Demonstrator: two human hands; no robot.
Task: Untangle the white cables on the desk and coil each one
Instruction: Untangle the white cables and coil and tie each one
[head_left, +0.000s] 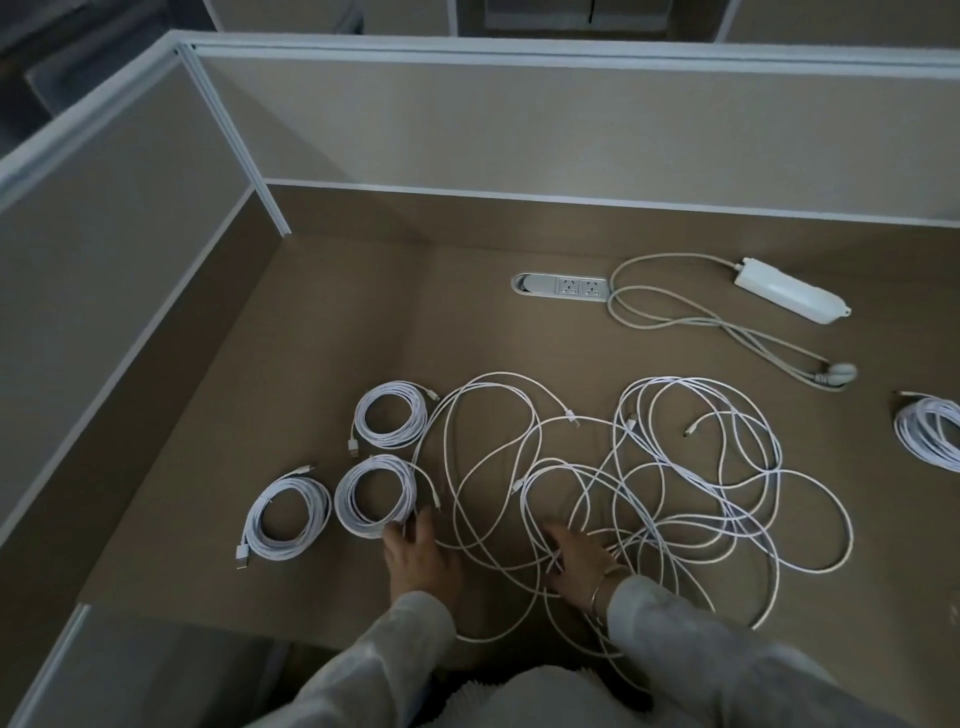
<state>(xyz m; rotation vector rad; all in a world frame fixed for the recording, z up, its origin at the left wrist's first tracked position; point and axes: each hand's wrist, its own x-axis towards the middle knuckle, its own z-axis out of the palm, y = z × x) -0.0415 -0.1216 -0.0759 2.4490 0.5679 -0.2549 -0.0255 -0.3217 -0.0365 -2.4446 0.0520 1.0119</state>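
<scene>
While the left hand (415, 545) rests, grip relaxed, against a finished coil (375, 494), the right hand (576, 558), fingers spread, presses the tangle (649, 483) on the bench (322, 322); a hasty pull could tighten knots.

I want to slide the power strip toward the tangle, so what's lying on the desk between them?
In the head view, the power strip's own grey cord and plug lie between it and the tangled cables; otherwise bare desk.

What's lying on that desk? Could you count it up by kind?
Coiled white cables: 4
Tangled heap of white cables: 1
Power strip with cord: 1
Built-in socket panel: 1
Total: 7
</scene>
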